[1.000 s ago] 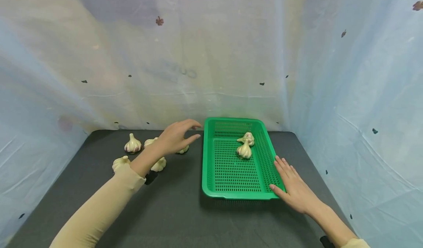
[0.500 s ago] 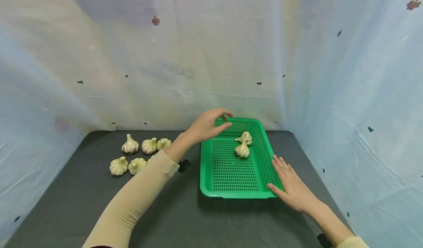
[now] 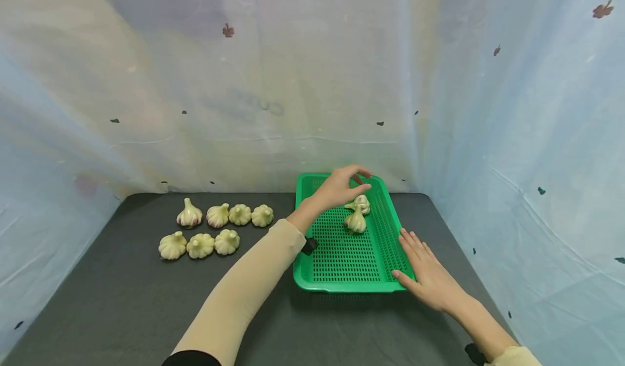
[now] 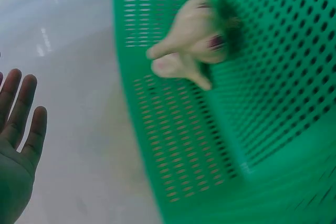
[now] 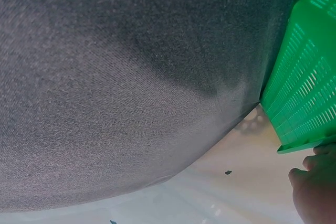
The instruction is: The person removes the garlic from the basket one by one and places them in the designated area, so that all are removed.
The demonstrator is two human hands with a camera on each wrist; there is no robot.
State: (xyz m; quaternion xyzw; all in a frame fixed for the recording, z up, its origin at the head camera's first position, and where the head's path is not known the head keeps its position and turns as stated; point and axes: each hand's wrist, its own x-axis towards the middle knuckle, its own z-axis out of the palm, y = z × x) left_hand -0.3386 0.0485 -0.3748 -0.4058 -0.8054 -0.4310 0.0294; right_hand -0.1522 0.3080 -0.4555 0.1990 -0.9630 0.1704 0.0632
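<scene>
My left hand (image 3: 344, 186) hovers above the back part of a green plastic basket (image 3: 304, 268), fingers loosely bent and nothing visible in them. The left wrist view shows that hand's palm and fingers (image 4: 18, 140) spread apart, clear of the basket wall. Two garlic bulbs lie against each other in the basket: a front garlic bulb (image 3: 355, 224) and, behind it, a second garlic bulb (image 3: 362, 205). With straight fingers, my right hand (image 3: 432, 276) rests on the basket's right rim near the front corner. Only part of it shows at the right wrist view's edge.
Left of the basket, more garlic bulbs stand on the dark table (image 3: 122, 301) in two rows. The back row includes a garlic bulb (image 3: 189, 214) with a long stem; the front row has a garlic bulb (image 3: 172, 245) at its left end. Pale sheeting (image 3: 273, 84) encloses the table.
My left hand has swept right, from over the garlic bulbs on the table to above the basket, uncovering those bulbs. The right hand stays on the rim. Both bulbs in the basket lie as before.
</scene>
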